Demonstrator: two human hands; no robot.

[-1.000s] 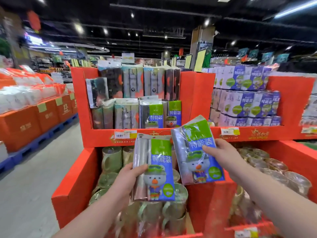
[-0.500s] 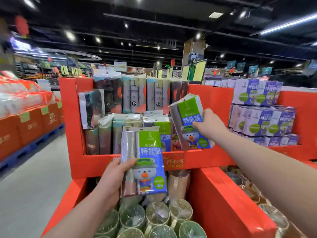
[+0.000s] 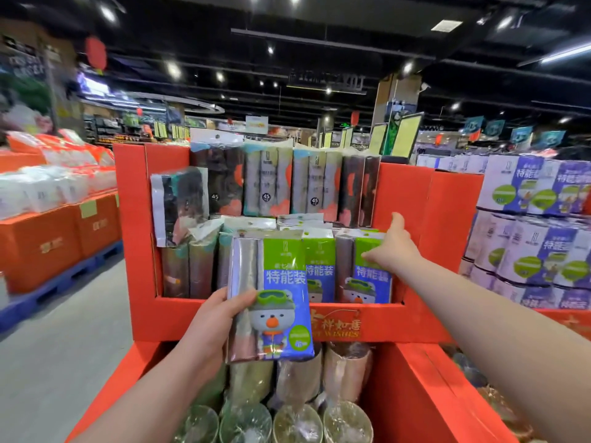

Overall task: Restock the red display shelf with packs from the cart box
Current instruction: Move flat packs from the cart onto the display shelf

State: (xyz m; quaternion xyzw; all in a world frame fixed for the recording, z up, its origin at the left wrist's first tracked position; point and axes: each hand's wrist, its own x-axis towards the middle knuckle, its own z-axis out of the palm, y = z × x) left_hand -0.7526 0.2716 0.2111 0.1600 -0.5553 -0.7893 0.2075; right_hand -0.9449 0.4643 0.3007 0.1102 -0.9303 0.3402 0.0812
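Pack (image 3: 367, 282) now shelved, narrow gap rightward

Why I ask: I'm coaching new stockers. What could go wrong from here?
The right hand touches the shelved pack in a full row; pushing harder might topple the stacked packs above.
The left hand grips the held pack by its lower left edge only; it could slip into the bin below.
The tilted pack at the red display shelf's upper left looks unsteady; a bump might drop it.
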